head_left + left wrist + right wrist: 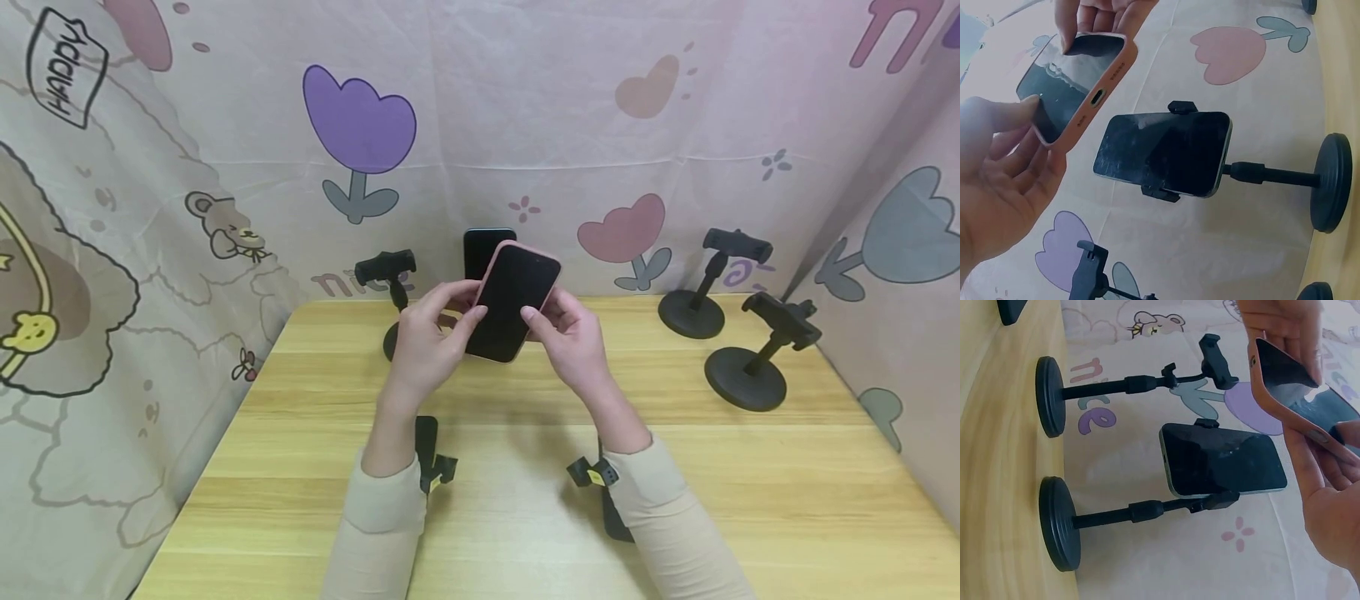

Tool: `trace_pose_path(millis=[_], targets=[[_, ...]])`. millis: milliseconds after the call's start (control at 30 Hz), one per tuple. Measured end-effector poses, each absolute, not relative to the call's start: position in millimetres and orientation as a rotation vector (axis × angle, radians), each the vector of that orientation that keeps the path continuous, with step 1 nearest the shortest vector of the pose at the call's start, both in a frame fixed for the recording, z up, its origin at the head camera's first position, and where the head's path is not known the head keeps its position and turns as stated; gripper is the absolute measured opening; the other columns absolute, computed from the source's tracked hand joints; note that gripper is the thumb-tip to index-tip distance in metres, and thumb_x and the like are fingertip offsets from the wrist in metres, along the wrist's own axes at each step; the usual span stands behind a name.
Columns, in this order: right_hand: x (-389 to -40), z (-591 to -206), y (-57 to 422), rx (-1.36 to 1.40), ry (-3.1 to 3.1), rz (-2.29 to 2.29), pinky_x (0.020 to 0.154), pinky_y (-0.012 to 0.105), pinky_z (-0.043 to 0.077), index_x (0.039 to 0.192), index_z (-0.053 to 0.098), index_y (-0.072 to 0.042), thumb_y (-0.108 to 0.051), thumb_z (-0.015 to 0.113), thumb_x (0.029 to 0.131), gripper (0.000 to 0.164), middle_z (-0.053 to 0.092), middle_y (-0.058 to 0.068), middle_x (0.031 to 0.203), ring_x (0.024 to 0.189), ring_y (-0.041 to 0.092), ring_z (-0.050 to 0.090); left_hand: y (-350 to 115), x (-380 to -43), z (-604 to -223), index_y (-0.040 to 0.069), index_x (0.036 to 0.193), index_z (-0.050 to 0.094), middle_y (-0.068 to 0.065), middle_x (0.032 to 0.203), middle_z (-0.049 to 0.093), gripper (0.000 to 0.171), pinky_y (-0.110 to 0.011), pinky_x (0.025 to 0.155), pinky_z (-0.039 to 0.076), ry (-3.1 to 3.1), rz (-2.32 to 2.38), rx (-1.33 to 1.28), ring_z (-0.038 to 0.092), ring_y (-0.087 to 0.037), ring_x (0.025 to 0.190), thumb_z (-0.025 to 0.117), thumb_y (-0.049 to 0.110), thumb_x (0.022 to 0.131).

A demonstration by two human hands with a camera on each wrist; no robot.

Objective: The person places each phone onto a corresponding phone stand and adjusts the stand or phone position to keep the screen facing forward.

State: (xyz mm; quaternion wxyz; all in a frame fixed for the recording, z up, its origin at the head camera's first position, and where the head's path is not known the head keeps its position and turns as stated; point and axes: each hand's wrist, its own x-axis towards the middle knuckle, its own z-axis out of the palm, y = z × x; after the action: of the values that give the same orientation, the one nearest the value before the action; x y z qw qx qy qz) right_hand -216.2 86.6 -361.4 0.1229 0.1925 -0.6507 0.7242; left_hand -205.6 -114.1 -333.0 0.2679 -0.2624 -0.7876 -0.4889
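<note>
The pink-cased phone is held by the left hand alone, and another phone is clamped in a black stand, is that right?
Not quite: the pink-cased phone is held by both the left hand and the right hand, as the head view shows. The other phone is indeed clamped in a black stand.

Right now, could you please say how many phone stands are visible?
4 phone stands: one at left, one in the middle holding a phone, two at right; others may be hidden.
</note>
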Motion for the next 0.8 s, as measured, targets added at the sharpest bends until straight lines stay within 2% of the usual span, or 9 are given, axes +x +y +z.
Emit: trace_pose_path(millis=[200,267,433,567,700,800], targets=[[-215.2,-363.0,81.9,0.543,-1.815,2.211,0.073,0.037,0.065,0.128,0.06,0.015,0.007,0.064,0.097,0.033,0.073,0.01,0.108,0.088,0.014,0.074,-110.2,-205.6,-335.5,0.0,0.121,0.073,-0.013,0.108,0.076,0.028,-0.039,0.074,0.064,-2.07,-1.283,-0.648,0.072,-0.024,0.091,0.077,0.002,0.093],[-214.9,-363.4,80.4,0.552,-1.817,2.232,0.073,0.04,0.065,0.127,0.06,0.016,0.007,0.064,0.096,0.033,0.072,0.007,0.106,0.087,0.014,0.074,-109.8,-205.0,-335.8,0.0,0.12,0.074,-0.014,0.107,0.076,0.028,-0.04,0.073,0.064,-2.055,-1.278,-0.625,0.072,-0.025,0.091,0.076,0.001,0.093],[-215.4,-366.0,79.4,0.587,-1.916,2.212,0.076,0.043,0.065,0.127,0.06,0.014,0.006,0.067,0.095,0.033,0.071,0.019,0.109,0.086,0.015,0.074,-110.9,-203.6,-334.5,0.0,0.121,0.074,-0.014,0.105,0.075,0.028,-0.04,0.071,0.063,-2.038,-1.27,-0.591,0.072,-0.026,0.091,0.076,0.001,0.093],[-216.4,-367.7,79.5,0.583,-1.94,2.195,0.075,0.04,0.065,0.127,0.061,0.014,0.006,0.068,0.096,0.033,0.071,0.026,0.111,0.084,0.015,0.074,-111.0,-204.5,-334.5,0.001,0.121,0.074,-0.013,0.106,0.075,0.028,-0.041,0.071,0.063,-2.037,-1.282,-0.603,0.071,-0.025,0.093,0.076,0.001,0.093],[-216.6,-368.1,79.3,0.577,-1.903,2.197,0.074,0.041,0.065,0.125,0.061,0.015,0.008,0.068,0.095,0.032,0.071,0.025,0.11,0.084,0.015,0.075,-110.6,-205.5,-334.7,0.002,0.124,0.073,-0.012,0.108,0.074,0.03,-0.038,0.07,0.061,-2.052,-1.304,-0.622,0.07,-0.024,0.095,0.075,0.002,0.095],[-216.5,-367.7,79.1,0.576,-1.874,2.209,0.074,0.043,0.065,0.125,0.061,0.016,0.008,0.067,0.094,0.032,0.073,0.018,0.108,0.084,0.015,0.075,-111.3,-207.4,-335.0,0.002,0.127,0.071,-0.011,0.11,0.072,0.031,-0.033,0.071,0.059,-2.042,-1.318,-0.629,0.068,-0.021,0.097,0.074,0.005,0.096]])
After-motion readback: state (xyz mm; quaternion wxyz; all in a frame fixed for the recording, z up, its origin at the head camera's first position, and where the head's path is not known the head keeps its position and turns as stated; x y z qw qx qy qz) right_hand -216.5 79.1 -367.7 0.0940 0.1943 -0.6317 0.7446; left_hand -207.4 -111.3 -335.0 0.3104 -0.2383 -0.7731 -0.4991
